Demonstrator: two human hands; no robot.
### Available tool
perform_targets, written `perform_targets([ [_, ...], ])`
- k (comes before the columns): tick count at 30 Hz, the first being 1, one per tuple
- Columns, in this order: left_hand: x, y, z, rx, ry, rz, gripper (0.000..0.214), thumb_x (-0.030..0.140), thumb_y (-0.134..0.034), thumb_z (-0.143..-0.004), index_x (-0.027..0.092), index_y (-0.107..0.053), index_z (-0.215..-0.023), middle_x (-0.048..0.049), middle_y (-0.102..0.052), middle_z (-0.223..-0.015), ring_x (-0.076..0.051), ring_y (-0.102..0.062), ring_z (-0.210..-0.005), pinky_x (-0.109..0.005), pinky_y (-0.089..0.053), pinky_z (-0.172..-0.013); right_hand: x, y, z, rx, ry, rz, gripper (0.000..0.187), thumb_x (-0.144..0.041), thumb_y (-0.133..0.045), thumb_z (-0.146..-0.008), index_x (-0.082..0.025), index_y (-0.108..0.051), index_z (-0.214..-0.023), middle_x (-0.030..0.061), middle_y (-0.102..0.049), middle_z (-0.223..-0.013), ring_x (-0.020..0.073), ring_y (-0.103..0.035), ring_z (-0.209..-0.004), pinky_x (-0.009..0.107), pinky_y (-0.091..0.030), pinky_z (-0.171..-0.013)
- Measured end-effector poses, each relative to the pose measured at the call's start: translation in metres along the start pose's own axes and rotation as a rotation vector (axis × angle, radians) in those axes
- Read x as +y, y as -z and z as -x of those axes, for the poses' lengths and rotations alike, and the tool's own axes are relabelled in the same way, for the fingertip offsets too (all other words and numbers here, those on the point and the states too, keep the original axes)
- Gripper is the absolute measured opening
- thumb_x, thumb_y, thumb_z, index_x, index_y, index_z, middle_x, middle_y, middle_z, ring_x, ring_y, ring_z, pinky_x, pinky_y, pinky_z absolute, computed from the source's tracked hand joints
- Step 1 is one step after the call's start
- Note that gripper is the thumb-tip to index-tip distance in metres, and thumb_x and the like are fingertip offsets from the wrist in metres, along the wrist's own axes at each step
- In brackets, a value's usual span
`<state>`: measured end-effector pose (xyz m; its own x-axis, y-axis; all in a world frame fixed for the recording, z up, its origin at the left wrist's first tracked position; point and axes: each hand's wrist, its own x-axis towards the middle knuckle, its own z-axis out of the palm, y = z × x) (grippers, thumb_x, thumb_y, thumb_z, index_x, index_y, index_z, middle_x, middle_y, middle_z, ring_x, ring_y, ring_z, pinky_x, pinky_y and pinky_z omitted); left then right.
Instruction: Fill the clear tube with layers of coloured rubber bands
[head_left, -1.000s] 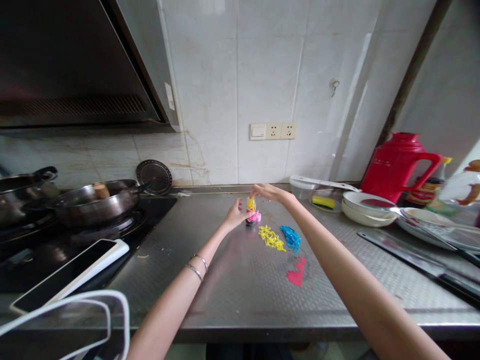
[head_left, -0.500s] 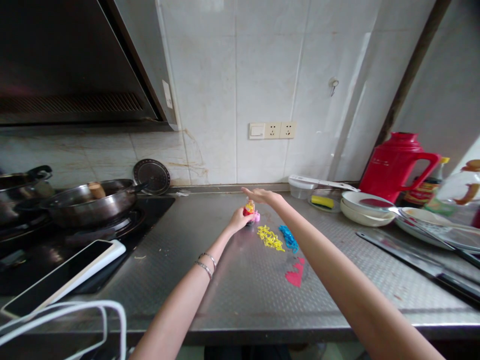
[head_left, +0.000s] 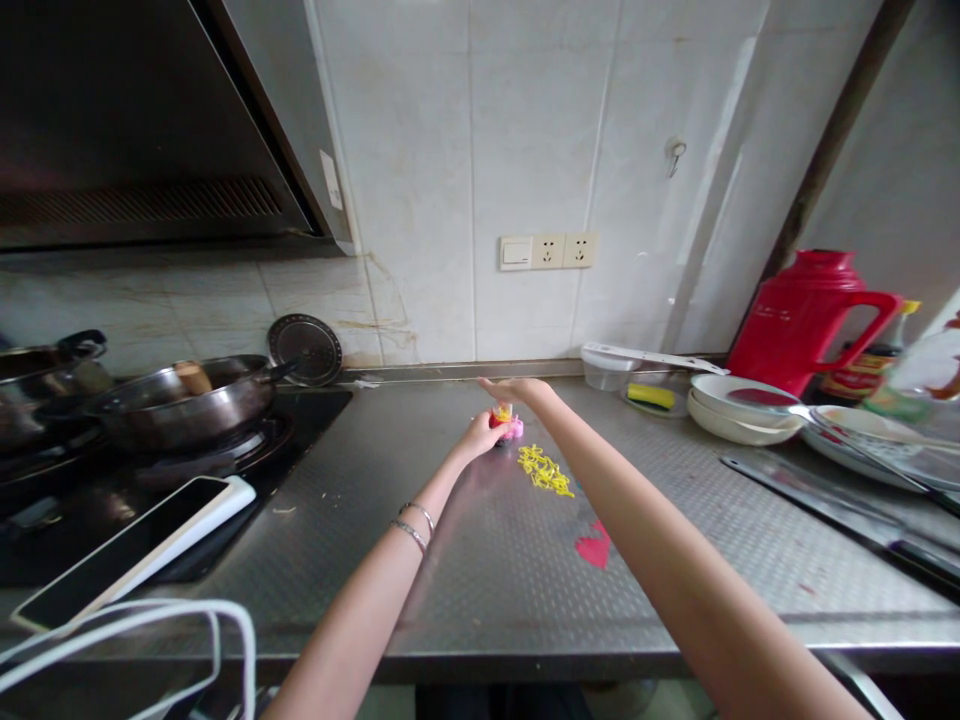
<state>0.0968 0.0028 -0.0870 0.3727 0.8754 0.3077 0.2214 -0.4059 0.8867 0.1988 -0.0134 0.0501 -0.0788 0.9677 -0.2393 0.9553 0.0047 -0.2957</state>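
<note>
Gripping a small pink-and-yellow object at the back of the steel counter, the left hand clasps it; the right hand hovers spread flat just above, near a yellow heap.

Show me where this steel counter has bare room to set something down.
The steel counter is bare between the black stove and the left forearm, and more widely between the right forearm and the long knife. Crowded: white bowls and red handled jug at back right; yellow pile of bands and red pile mid-counter.
</note>
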Motion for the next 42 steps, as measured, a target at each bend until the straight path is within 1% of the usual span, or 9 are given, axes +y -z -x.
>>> perform_targets([
  [5,0.008,0.002,0.002,-0.064,-0.007,0.002,0.024,0.03,-0.062,-0.072,0.013,-0.062,-0.089,-0.0068,-0.067,-0.084,-0.018,-0.061,-0.085,-0.029,-0.045,-0.081,0.011,-0.006,0.0,0.095,0.065,-0.01,0.08,-0.068,-0.012,-0.079,-0.013,-0.057,-0.116,0.0144,-0.052,-0.124,0.0308,-0.048,-0.113,0.04,-0.038,-0.09],
  [14,0.018,0.004,0.007,-0.083,-0.011,0.038,0.024,0.027,-0.062,-0.071,0.012,-0.062,-0.09,-0.0062,-0.067,-0.086,-0.016,-0.061,-0.082,-0.028,-0.045,-0.079,0.02,0.006,0.021,0.3,0.155,-0.006,0.07,-0.056,-0.012,-0.086,-0.017,-0.07,-0.083,0.0102,-0.067,-0.093,0.0228,-0.059,-0.084,0.03,-0.04,-0.076],
  [22,0.026,0.008,0.012,-0.109,0.039,0.12,0.042,0.024,-0.072,-0.059,0.012,-0.057,-0.096,-0.0097,-0.064,-0.096,-0.018,-0.058,-0.088,-0.03,-0.043,-0.082,0.061,-0.011,0.038,0.75,0.166,-0.198,0.06,-0.05,-0.014,-0.089,-0.019,-0.065,-0.1,0.0077,-0.063,-0.1,0.0178,-0.056,-0.089,0.024,-0.036,-0.077],
  [26,0.039,0.025,0.01,0.171,0.074,0.022,0.062,0.031,-0.077,-0.051,0.012,-0.052,-0.105,-0.0128,-0.057,-0.105,-0.02,-0.054,-0.094,-0.03,-0.041,-0.083,0.091,-0.041,0.036,0.815,0.151,-0.296,0.053,-0.047,-0.021,-0.089,-0.02,-0.064,-0.102,0.0075,-0.06,-0.103,0.0177,-0.054,-0.089,0.024,-0.037,-0.075],
  [28,0.049,0.034,0.008,0.326,-0.027,-0.064,0.054,0.034,-0.074,-0.056,0.014,-0.054,-0.102,-0.0096,-0.057,-0.101,-0.017,-0.053,-0.09,-0.027,-0.041,-0.079,0.103,-0.056,0.034,0.818,0.126,-0.316,0.049,-0.046,-0.024,-0.088,-0.022,-0.065,-0.1,0.0066,-0.06,-0.102,0.018,-0.054,-0.089,0.025,-0.038,-0.073],
  [30,0.061,0.037,0.009,0.368,-0.152,-0.121,0.037,0.035,-0.068,-0.064,0.015,-0.056,-0.093,-0.0046,-0.058,-0.086,-0.014,-0.053,-0.079,-0.024,-0.042,-0.072,0.113,-0.07,0.033,0.797,0.095,-0.317,0.046,-0.045,-0.026,-0.088,-0.023,-0.065,-0.098,0.0059,-0.06,-0.098,0.018,-0.054,-0.089,0.025,-0.037,-0.071],
  [32,0.073,0.031,0.014,0.246,-0.245,-0.153,0.025,0.036,-0.062,-0.07,0.015,-0.059,-0.083,-0.0014,-0.057,-0.072,-0.011,-0.052,-0.068,-0.022,-0.041,-0.065,0.12,-0.081,0.032,0.776,0.073,-0.31,0.045,-0.045,-0.027,-0.087,-0.024,-0.066,-0.098,0.0054,-0.059,-0.094,0.0174,-0.054,-0.086,0.024,-0.037,-0.07],
  [37,0.082,-0.011,0.035,-0.304,-0.366,-0.334,0.023,0.038,-0.06,-0.071,0.015,-0.065,-0.074,-0.0023,-0.059,-0.065,-0.012,-0.052,-0.061,-0.022,-0.039,-0.057,0.128,-0.094,0.034,0.762,0.058,-0.296,0.045,-0.043,-0.027,-0.087,-0.022,-0.066,-0.092,0.0051,-0.058,-0.087,0.0157,-0.054,-0.079,0.023,-0.037,-0.068],
  [42,0.068,-0.043,0.048,-0.379,-0.431,-0.574,0.029,0.042,-0.069,-0.062,0.018,-0.069,-0.08,-0.0046,-0.061,-0.077,-0.015,-0.055,-0.066,-0.023,-0.04,-0.061,0.13,-0.097,0.038,0.744,0.055,-0.245,0.043,-0.041,-0.028,-0.087,-0.021,-0.066,-0.086,0.005,-0.058,-0.084,0.0146,-0.054,-0.077,0.022,-0.037,-0.066],
])
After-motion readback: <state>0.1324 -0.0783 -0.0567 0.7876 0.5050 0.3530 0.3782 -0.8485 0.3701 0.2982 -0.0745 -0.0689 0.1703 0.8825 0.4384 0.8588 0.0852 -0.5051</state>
